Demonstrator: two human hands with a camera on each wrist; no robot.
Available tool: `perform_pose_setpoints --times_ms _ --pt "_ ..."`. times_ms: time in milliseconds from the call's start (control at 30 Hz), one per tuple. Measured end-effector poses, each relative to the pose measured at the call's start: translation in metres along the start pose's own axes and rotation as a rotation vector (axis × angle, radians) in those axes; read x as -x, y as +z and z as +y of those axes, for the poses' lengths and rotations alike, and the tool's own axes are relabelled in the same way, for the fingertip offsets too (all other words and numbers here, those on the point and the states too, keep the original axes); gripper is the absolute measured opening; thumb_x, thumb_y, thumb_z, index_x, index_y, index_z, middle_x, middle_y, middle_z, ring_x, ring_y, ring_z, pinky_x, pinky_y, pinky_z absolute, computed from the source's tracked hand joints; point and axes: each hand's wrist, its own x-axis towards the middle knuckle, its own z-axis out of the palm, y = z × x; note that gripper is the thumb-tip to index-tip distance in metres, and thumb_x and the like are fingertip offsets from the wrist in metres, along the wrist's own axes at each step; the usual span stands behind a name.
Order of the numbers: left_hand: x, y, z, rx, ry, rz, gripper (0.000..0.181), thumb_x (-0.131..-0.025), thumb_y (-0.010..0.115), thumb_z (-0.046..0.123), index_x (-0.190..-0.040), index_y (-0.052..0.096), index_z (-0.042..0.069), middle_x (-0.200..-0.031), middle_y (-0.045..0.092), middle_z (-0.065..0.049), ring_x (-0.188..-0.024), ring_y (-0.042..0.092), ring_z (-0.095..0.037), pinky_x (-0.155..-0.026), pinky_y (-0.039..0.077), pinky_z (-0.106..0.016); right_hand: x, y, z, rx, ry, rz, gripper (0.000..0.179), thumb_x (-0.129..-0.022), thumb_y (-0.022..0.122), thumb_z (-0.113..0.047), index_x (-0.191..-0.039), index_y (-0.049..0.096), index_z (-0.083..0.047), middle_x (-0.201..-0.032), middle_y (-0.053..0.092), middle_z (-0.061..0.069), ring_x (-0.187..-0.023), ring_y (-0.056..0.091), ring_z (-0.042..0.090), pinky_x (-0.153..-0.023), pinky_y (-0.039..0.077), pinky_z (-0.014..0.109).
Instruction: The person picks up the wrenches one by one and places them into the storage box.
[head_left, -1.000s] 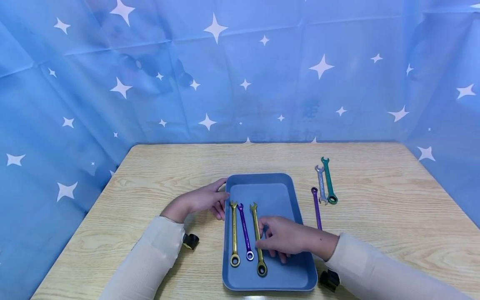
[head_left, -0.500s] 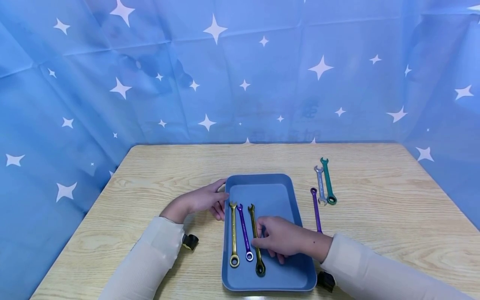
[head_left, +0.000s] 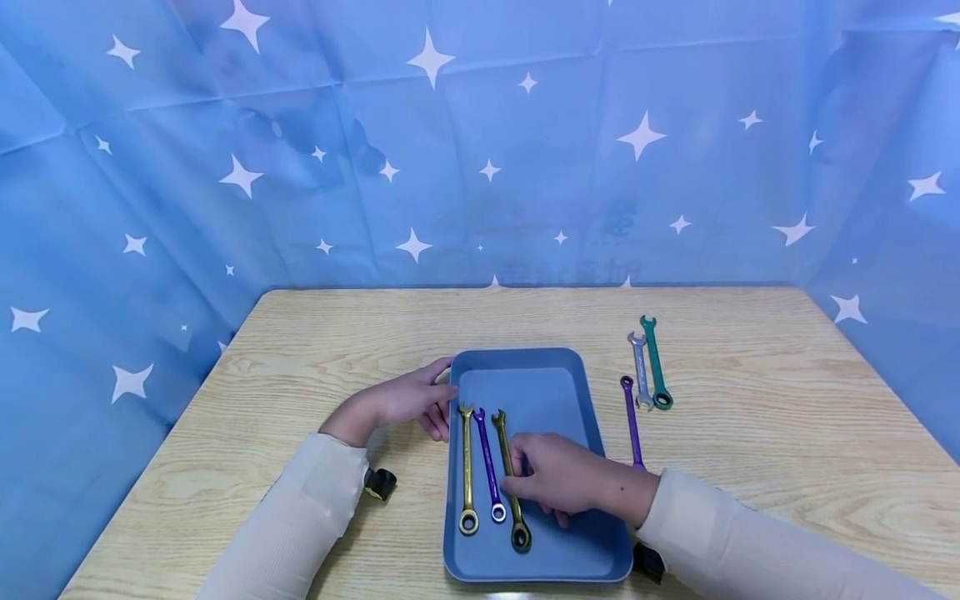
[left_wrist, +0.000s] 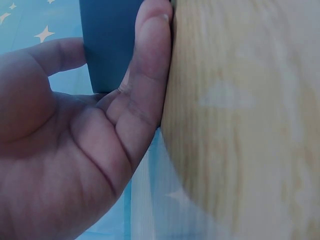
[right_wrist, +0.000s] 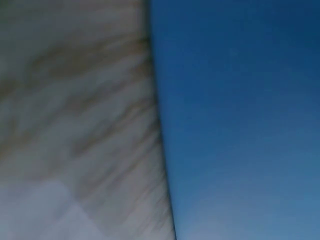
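Note:
My left hand (head_left: 412,402) holds the left wall of a blue tray (head_left: 517,358), thumb at the rim and fingers outside. In the left wrist view the hand (left_wrist: 75,135) has the tray's wall (left_wrist: 107,50) between thumb and fingers. Inside the tray, my right hand (head_left: 558,473) pinches the middle of a dark gold combination wrench (head_left: 505,446), its ring end toward me. Left of it lie a purple wrench (head_left: 489,462) and another gold wrench (head_left: 468,467), roughly parallel. The right wrist view shows only the tray (right_wrist: 235,120) and blurred tabletop, with the hand out of sight.
On the wooden table (head_left: 337,333), right of the tray, lie a green wrench (head_left: 656,358), a silver wrench (head_left: 641,367) and a second purple wrench (head_left: 632,421), whose near end is hidden by the right forearm. A starry blue cloth (head_left: 480,150) hangs behind.
My right hand has shifted slightly left with the dark gold wrench, bringing its open end closer to the purple one. My left hand and the tray have stayed put.

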Motion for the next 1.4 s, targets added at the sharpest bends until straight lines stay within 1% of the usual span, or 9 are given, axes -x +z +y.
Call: perform_pose_setpoints --times_ms 567,867,1400 --pt "-0.0003 -0.001 -0.0008 -0.003 0.001 0.01 0.06 -0.108 0.04 0.025 -0.161 0.012 0.031 -0.083 0.071 -0.016 -0.07 0.071 -0.024 -0.071 0.063 -0.041 -0.0007 0.0006 -0.0026 0.027 -0.013 0.015 0.024 -0.097 0.067 -0.029 -0.083 0.053 -0.014 -0.049 0.051 -0.002 -0.031 0.048 0.009 -0.032 0.044 0.026" --pt "0.001 0.0001 0.0003 -0.002 0.001 0.011 0.062 -0.108 0.04 0.025 -0.161 0.009 0.029 -0.082 0.071 -0.016 -0.069 0.071 -0.023 -0.071 0.063 -0.041 -0.0005 0.0015 -0.0032 0.024 0.007 0.018 0.024 -0.097 0.067 -0.03 -0.083 0.054 -0.015 -0.05 0.051 -0.003 -0.032 0.048 0.008 -0.032 0.043 0.025" --pt "0.0003 0.0013 0.0004 0.0 -0.015 0.015 0.064 -0.108 0.041 0.025 -0.162 0.006 0.029 -0.083 0.07 -0.016 -0.069 0.071 -0.023 -0.071 0.063 -0.04 0.0022 -0.0035 -0.0044 -0.029 0.004 -0.031 0.025 -0.099 0.063 -0.034 -0.085 0.055 -0.014 -0.052 0.054 0.0 -0.034 0.053 0.011 -0.033 0.046 0.027"
